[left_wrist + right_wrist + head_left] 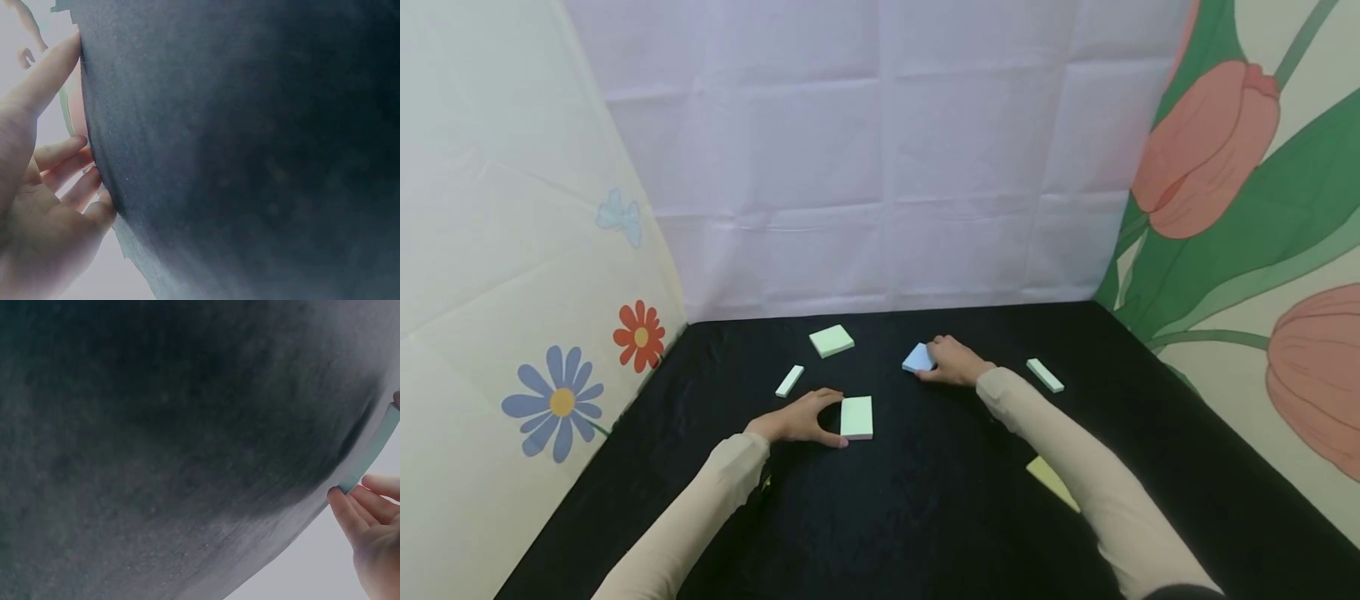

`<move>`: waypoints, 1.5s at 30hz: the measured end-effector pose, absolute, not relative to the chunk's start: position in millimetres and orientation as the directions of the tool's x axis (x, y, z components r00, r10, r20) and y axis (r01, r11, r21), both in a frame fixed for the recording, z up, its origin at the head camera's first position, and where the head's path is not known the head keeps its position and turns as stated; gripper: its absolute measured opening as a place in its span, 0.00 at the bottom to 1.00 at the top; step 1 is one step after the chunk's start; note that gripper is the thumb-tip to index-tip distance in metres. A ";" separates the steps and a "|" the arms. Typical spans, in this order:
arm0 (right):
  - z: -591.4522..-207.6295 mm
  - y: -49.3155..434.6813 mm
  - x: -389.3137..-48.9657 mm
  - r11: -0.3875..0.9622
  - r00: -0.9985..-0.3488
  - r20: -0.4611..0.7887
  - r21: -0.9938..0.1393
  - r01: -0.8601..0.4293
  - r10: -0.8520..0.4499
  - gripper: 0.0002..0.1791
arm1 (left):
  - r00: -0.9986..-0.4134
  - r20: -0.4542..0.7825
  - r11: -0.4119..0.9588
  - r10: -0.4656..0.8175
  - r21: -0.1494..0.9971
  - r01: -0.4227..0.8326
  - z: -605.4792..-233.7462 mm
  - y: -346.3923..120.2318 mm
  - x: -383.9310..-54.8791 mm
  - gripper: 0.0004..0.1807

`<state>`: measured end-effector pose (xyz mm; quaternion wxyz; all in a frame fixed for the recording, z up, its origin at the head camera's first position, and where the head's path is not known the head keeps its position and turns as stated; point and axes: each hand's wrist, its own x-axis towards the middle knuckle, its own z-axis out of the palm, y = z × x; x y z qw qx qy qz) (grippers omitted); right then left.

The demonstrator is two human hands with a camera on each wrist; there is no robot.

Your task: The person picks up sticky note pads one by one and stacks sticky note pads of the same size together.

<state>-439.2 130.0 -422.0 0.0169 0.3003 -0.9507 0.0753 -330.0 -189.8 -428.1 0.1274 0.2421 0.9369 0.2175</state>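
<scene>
My left hand (pixel 805 418) holds a pale green sticky note pad (pixel 857 418) by its left side, with the thumb at the near corner and a finger at the far corner. The pad lies flat on the black cloth. In the left wrist view the hand (pixel 56 187) is curved at the cloth, and the pad cannot be made out clearly. Farther back, my right hand (pixel 957 362) grips a blue sticky note pad (pixel 917 358) from its right side. The right wrist view shows that pad's edge (pixel 370 453) between the thumb and fingers (pixel 353 515).
Another green pad (pixel 831 341) lies at the back left, near a narrow pale strip pad (pixel 789 381). A second strip pad (pixel 1045 376) is right of the right hand. A yellow pad (pixel 1052 483) is partly under the right sleeve. A yellowish bit (pixel 766 482) shows beside the left sleeve.
</scene>
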 end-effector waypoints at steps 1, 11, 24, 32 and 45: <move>-422.1 129.4 -438.2 0.803 -0.814 0.082 -0.132 -0.581 -0.575 0.33 | -0.850 -0.133 0.787 0.510 0.471 0.399 -428.2 -189.7 -330.0 0.48; -419.9 123.9 -428.2 0.770 -0.778 0.125 -0.113 -0.627 -0.615 0.33 | -0.849 -0.126 0.788 0.514 0.461 0.408 -431.4 -192.5 -328.7 0.48; -417.3 122.0 -421.6 0.750 -0.759 0.120 -0.116 -0.651 -0.640 0.33 | -0.844 -0.130 0.785 0.520 0.461 0.413 -429.9 -191.9 -327.8 0.48; -413.4 114.5 -416.4 0.726 -0.737 0.123 -0.128 -0.676 -0.664 0.33 | -0.853 -0.143 0.799 0.502 0.453 0.394 -426.2 -190.9 -329.1 0.48; -417.2 108.4 -413.8 0.699 -0.711 0.134 -0.134 -0.703 -0.690 0.34 | -0.850 -0.138 0.799 0.508 0.444 0.405 -424.2 -189.4 -328.4 0.48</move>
